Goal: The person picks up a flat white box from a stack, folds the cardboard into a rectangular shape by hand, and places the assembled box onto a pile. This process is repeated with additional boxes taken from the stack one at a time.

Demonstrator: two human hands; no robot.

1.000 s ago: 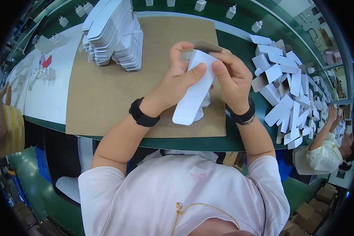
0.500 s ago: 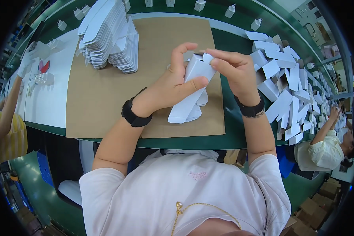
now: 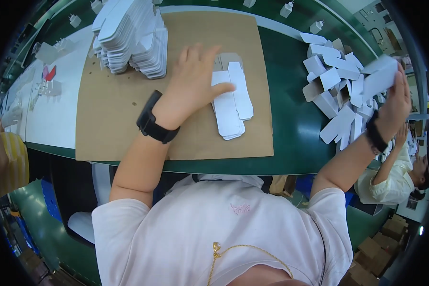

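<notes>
The right hand (image 3: 396, 102) is gripping a blurred white box (image 3: 379, 79) in closed fingers above the heap of boxes (image 3: 330, 89); careless release could be starting a slide. The left hand (image 3: 188, 86) is holding nothing, fingers spread, its thumb overlapping flat cartons (image 3: 229, 117), possibly nudging them askew.

co-worker (image 3: 14, 157) in yel stripes L, red pc (image 3: 51, 73) on wht surface (image 3: 57, 117), brn cartons (image 3: 374, 252) low R
</notes>
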